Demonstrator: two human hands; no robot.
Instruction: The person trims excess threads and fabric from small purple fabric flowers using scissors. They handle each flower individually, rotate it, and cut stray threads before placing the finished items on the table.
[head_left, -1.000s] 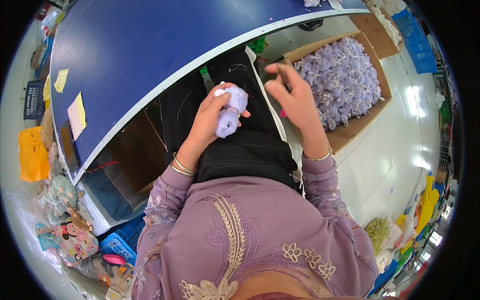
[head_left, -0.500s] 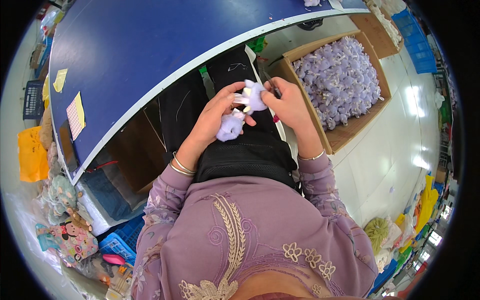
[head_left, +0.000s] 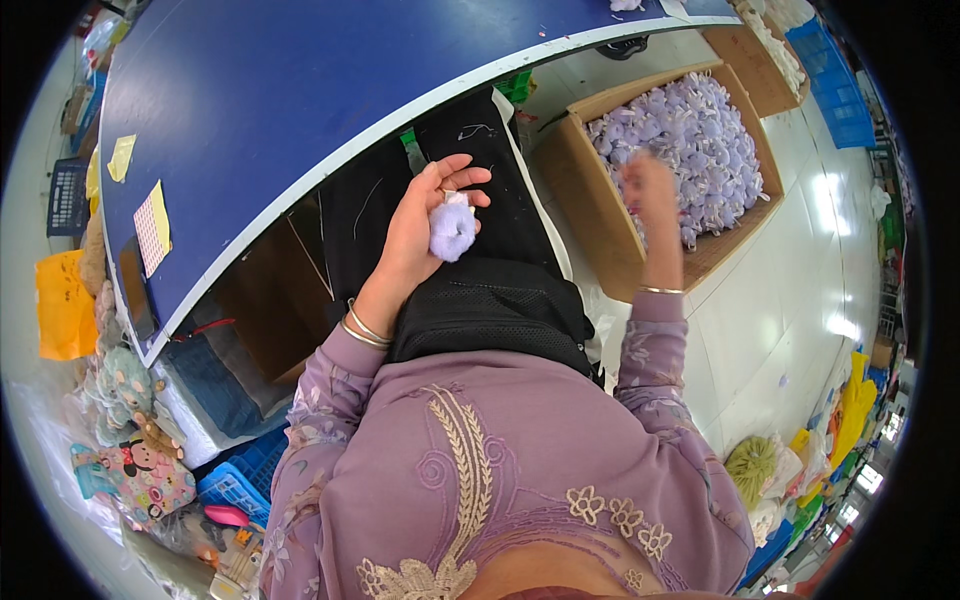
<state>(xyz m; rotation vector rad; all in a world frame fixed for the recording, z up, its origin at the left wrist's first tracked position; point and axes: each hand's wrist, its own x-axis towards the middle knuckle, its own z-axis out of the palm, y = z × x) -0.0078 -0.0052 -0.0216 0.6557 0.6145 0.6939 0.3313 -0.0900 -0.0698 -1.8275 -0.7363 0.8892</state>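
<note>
A small lilac plush piece (head_left: pixel 452 232) rests in my left hand (head_left: pixel 412 222), against the palm, with a whitish bit at its top. My left fingers curl loosely around it above my black-clad lap. Over the near left side of a cardboard box (head_left: pixel 607 252) is my right hand (head_left: pixel 652 188), smeared by motion, so its fingers and anything in them do not show clearly. The box is filled with many lilac plush pieces (head_left: pixel 700 140) with pale tags or ribbons.
A blue table (head_left: pixel 290 110) with a pale edge curves ahead of me. On it lie a dotted paper sheet (head_left: pixel 152 232) and a yellow slip (head_left: pixel 122 158). Blue crates (head_left: pixel 235 495) and soft toys (head_left: pixel 125 385) crowd the left. Another carton (head_left: pixel 755 65) stands behind the full box.
My right hand has moved away from my left, rightward to the box. The second plush piece is gone from between my hands. My left hand keeps one piece.
</note>
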